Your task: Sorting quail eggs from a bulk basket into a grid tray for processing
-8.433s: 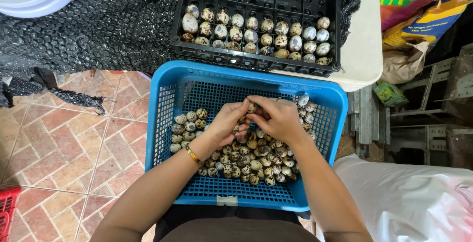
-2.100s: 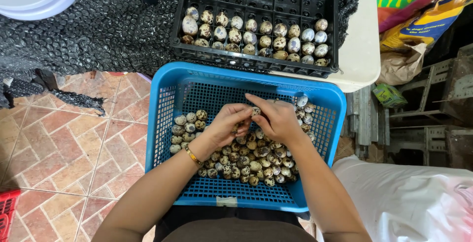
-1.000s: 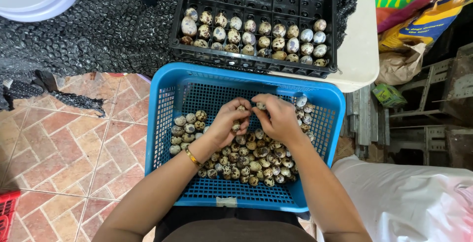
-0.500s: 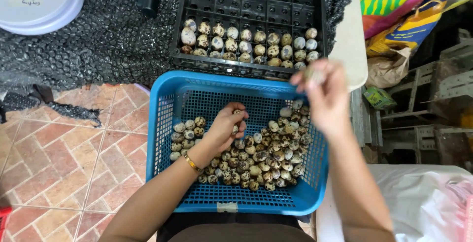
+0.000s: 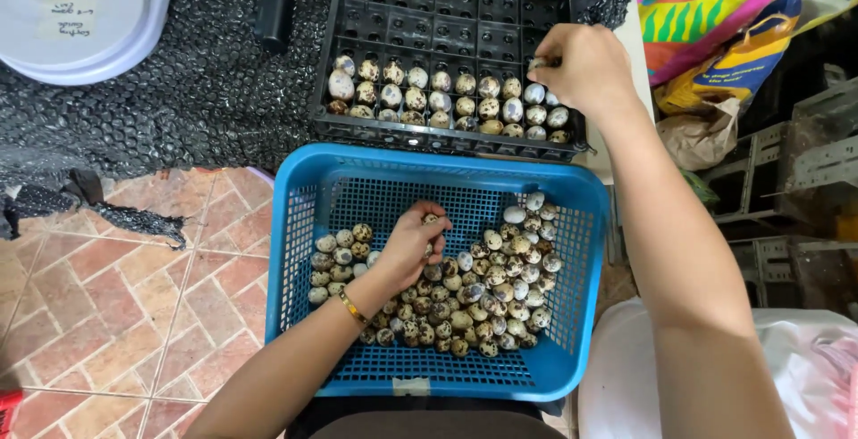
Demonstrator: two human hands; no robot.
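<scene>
A terracotta tiled floor point(image 5: 116, 314) lies below a table covered in dark bubbled matting point(image 5: 206, 90). One blue plastic basket point(image 5: 375, 180) holds dozens of speckled eggs point(image 5: 483, 296), too many to count exactly. One black egg tray point(image 5: 447, 28) sits beyond it, its two nearest rows filled with about nineteen eggs. The left hand point(image 5: 407, 247) rests curled among the basket's eggs, closed around some. The right hand point(image 5: 581, 63) pinches one egg point(image 5: 536, 64) over the tray's right edge. A white bowl point(image 5: 80, 19) and colourful bags point(image 5: 715, 19) stand nearby.
</scene>
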